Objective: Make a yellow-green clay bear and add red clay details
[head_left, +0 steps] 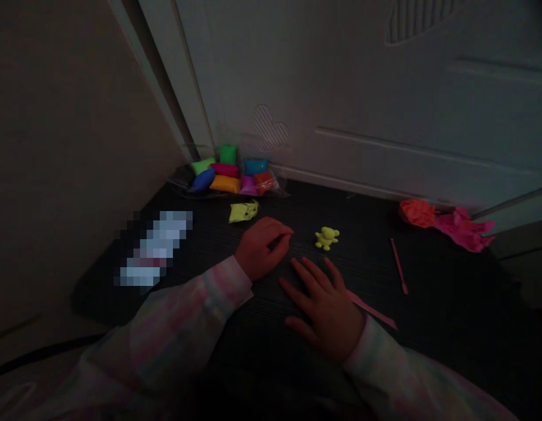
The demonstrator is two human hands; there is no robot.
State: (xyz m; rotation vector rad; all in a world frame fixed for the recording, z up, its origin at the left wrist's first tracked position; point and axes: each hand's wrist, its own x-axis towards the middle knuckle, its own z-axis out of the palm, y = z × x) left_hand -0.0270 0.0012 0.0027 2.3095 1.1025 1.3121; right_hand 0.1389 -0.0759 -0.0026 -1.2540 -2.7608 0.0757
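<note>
A small yellow clay bear (326, 238) stands on the dark table, a little beyond both hands. My left hand (264, 248) is closed to the left of the bear, thumb and fingertips pinched together; whatever is between them, if anything, is hidden. Spread flat with fingers apart, my right hand (325, 307) rests over the tabletop just in front of the bear. A pink flat clay tool (373, 311) lies partly under that hand. Behind my left hand is an opened, crumpled yellow clay packet (243, 211).
A clear bag with several coloured clay packets (225, 185) lies at the back left against the white door panel (341, 88). A pixelated pale sheet (156, 251) is at the left. At the right are a thin pink tool (399, 266) and crumpled orange (417, 213) and pink pieces (463, 228).
</note>
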